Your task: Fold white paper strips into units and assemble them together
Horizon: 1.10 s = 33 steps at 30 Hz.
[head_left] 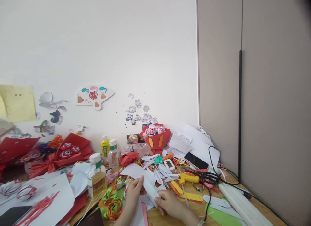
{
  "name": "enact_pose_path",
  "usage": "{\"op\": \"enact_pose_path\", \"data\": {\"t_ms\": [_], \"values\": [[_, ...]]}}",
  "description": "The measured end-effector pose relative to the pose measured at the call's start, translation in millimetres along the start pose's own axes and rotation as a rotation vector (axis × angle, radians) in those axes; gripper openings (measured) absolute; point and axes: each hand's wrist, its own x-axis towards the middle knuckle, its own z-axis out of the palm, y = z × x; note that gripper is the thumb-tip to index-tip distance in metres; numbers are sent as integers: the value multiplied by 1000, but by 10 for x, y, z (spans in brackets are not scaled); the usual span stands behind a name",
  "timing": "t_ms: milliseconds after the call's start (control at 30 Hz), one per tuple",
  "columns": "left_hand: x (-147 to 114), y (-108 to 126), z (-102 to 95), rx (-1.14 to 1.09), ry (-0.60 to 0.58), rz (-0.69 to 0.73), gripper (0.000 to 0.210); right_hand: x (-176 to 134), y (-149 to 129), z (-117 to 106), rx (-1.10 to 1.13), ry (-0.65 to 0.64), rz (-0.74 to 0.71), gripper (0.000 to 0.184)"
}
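Observation:
Between my two hands is a folded strip of white paper [150,189], slanting down to the right over the cluttered table. The fingers of my left hand [135,191] are pinched at its upper left part. At the lower right end, my right hand [169,202] grips it between thumb and fingers. Loose white paper [137,172] lies just behind my left hand. Orange and green paper flowers [113,206] lie to the left of that hand. A yellow glue gun [188,178] rests beyond my right hand, among scattered paper strips.
A bottle of amber liquid [97,184] stands left of my hands. Behind them are a red paper bouquet [155,138], a white timer [169,165] and a phone [196,161]. Black cables [211,176] and a long white box-like bar [244,205] lie at the right.

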Motion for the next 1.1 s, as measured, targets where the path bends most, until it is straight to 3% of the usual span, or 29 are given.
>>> {"op": "enact_pose_path", "data": {"t_ms": [233, 467, 633, 900, 1100], "values": [[-11, -67, 83, -17, -151, -102, 47, 8, -22, -27, -199, 162, -37, 25], [-70, -131, 197, 142, -230, -17, 51, 10, 1, -20, -445, 249, -52, 27], [-106, -163, 201, 294, -238, 20, 51, -40, -23, -14, -759, 335, -73, 26], [-157, -113, 191, 291, -229, 20, 45, -99, -119, 20, -914, 288, -126, 21], [-144, -134, 190, 229, -209, 33, 34, -118, -136, 5, -938, 258, -163, 33]]}}
